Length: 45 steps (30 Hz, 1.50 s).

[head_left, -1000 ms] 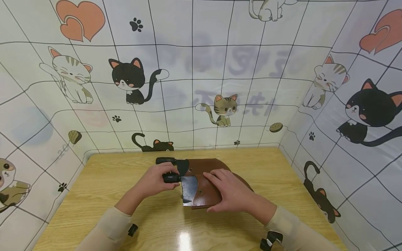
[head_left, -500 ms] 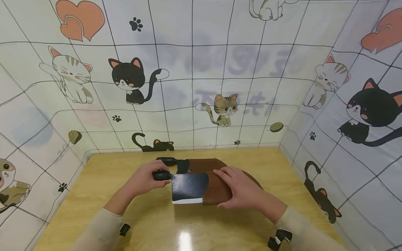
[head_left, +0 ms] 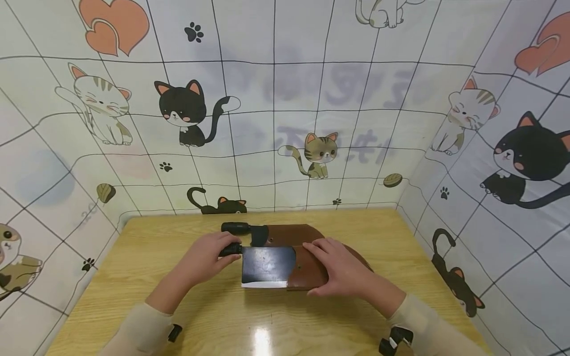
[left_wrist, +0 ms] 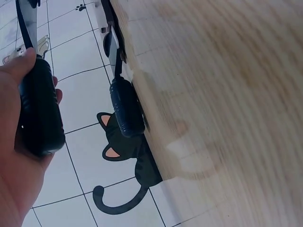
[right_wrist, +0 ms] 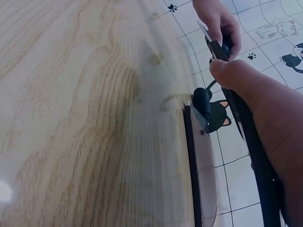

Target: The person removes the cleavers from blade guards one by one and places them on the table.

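Hands (head_left: 204, 256) (head_left: 342, 271) grip the cleaver (head_left: 268, 264) and brown sheath (head_left: 307, 269); faint wall writing (head_left: 334, 85) seems mirrored, illegible.

No legible text. Faint purple lettering (head_left: 340, 85) on the cat-print wall cloth (head_left: 251, 170), looks mirrored, too blurred to read.

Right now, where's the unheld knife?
In the head view, the unheld knife lies near the table's far edge, just beyond the held cleaver, its handle pointing left.
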{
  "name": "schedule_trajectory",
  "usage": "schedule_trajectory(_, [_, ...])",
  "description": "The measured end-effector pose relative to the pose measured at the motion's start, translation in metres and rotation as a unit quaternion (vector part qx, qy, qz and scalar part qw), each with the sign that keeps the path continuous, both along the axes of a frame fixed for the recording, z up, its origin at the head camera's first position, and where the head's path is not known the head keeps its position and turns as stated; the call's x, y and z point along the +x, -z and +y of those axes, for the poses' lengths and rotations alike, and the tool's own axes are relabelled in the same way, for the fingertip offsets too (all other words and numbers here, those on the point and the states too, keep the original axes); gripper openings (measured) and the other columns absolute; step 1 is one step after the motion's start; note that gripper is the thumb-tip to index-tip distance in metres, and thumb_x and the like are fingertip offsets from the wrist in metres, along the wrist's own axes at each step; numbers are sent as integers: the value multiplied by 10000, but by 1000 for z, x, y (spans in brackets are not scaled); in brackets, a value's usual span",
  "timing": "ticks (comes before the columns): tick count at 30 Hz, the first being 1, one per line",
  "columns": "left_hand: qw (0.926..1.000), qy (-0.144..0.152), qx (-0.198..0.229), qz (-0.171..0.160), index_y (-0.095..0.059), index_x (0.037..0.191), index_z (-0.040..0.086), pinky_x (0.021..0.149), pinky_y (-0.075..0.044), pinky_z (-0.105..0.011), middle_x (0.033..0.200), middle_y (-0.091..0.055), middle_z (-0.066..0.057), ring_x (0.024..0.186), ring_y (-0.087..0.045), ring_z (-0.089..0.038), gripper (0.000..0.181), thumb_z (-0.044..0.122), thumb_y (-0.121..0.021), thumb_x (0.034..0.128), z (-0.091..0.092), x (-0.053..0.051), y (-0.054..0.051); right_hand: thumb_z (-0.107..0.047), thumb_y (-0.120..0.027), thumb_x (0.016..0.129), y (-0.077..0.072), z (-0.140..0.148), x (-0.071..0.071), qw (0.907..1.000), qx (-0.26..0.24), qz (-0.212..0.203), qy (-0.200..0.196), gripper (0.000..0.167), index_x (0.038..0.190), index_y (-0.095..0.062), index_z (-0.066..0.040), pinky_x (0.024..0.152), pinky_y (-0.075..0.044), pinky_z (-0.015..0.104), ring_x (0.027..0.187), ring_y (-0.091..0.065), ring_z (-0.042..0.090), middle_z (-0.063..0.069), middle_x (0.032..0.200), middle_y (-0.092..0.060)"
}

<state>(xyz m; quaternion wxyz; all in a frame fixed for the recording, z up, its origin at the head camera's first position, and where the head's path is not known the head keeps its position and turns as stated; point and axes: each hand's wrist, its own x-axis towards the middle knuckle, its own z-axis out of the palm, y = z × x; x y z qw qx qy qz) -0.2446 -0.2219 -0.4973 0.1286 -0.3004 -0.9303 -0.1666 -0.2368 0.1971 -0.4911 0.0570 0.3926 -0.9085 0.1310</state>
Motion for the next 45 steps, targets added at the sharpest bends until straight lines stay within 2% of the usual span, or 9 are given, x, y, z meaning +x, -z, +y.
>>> schedule_trajectory(5, [9999,-17,154,63,-730,1289,143,955,-561,-563,1195,-733,2,1065,-707,-252,334,300,-841,1015,-4,6,3,-727,-916,780,0,3,3,9999,-42,-124,26,1150,1677,-471,-161,1131,-475,564,1378,-523,266,20,1511,-543])
schedule_trajectory(12, [9994,72,329,39,-729,1273,146,935,-563,-553,1217,-735,1,1086,-705,-254,315,287,-842,1015,-10,8,7,-775,-875,797,3,7,3,9998,-58,-169,-41,1156,1689,-464,-166,1141,-467,569,1392,-519,277,21,1525,-537])
schedule_trajectory(15, [9988,111,436,185,-729,1253,161,916,-578,-540,1206,-742,12,1071,-716,-252,306,261,-863,997,-16,9,9,-789,-851,815,5,13,4,9998,-5,-179,49,1153,1696,-459,-157,1137,-469,580,1403,-519,292,29,1529,-536])
schedule_trajectory(20, [9975,96,585,376,-733,1228,175,876,-585,-531,1172,-748,51,1032,-725,-226,308,210,-889,965,-31,13,11,-700,-917,809,7,26,6,9997,-86,-177,136,1141,1690,-471,-129,1117,-478,606,1399,-527,323,61,1523,-544])
schedule_trajectory(25, [9983,29,537,218,-737,1231,170,881,-574,-530,1159,-732,75,1025,-706,-215,301,233,-881,974,-39,17,9,-724,-891,825,10,34,6,9999,-121,-104,31,1135,1683,-476,-107,1090,-490,620,1376,-539,330,82,1528,-544])
schedule_trajectory(29, [9983,-4,562,180,-735,1226,176,869,-575,-520,1155,-729,76,1018,-702,-205,302,229,-885,969,-42,19,9,-686,-926,808,11,38,7,9997,-177,-182,32,1146,1683,-474,-100,1089,-486,636,1381,-537,349,96,1536,-540])
schedule_trajectory(36, [9983,-83,580,-12,-736,1231,186,852,-574,-477,1148,-718,108,1000,-683,-148,288,229,-876,983,-52,20,11,-615,-996,753,11,45,7,9992,-125,-322,193,1191,1693,-459,-119,1133,-459,639,1425,-510,370,116,1578,-520])
schedule_trajectory(41, [9981,-147,552,-207,-738,1234,191,857,-578,-462,1152,-705,132,1008,-673,-113,277,248,-866,995,-60,21,13,-607,-996,761,12,50,7,9986,-106,-444,269,1190,1699,-447,-124,1134,-455,643,1435,-499,372,118,1588,-512])
schedule_trajectory(45, [9981,-138,569,-197,-738,1228,204,843,-574,-448,1140,-695,152,993,-660,-94,272,245,-868,993,-65,22,15,-596,-998,766,14,55,7,9982,-106,-493,315,1185,1701,-443,-125,1125,-462,633,1427,-500,359,106,1581,-514])
